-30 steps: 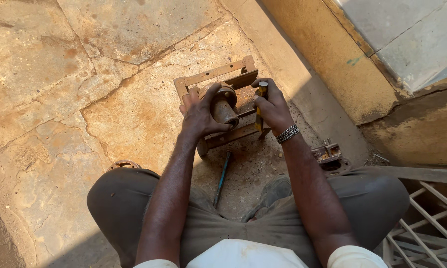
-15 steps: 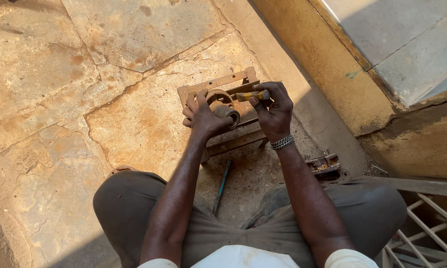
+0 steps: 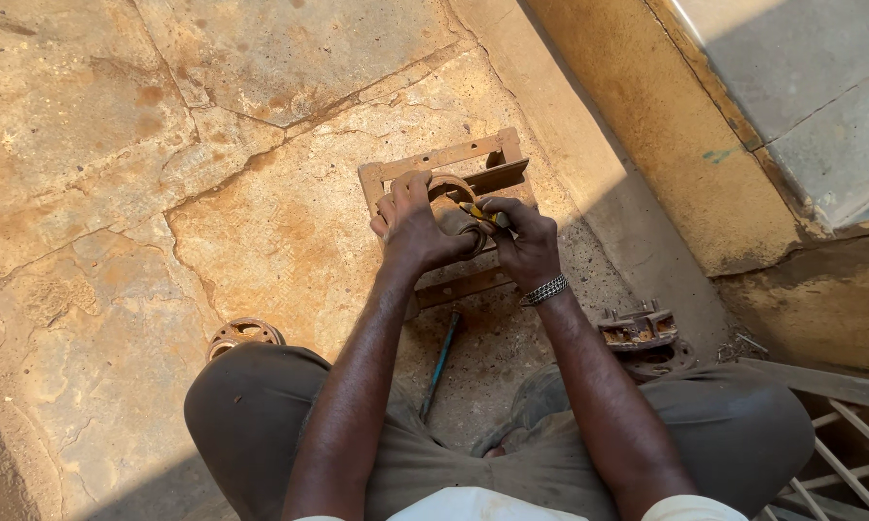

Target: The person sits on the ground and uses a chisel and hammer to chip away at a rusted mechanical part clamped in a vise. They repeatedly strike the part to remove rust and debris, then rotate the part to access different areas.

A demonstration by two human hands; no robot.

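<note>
left hand [image 3: 417,224] curled tight round rusty ring part [image 3: 451,193] atop metal frame [image 3: 432,160], steadying it; right hand [image 3: 523,234] pinches yellow-handled tool [image 3: 481,212] beside ring. blue rod [image 3: 440,362] below frame.

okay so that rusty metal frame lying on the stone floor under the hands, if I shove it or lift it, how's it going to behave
The rusty metal frame looks like thick flat bar, so it is probably stiff and heavy for its size. It lies flat on the rough stone floor, so a push would likely make it scrape, not slide or roll. Its rusted surface should give grip, though possibly sharp edges.
</note>
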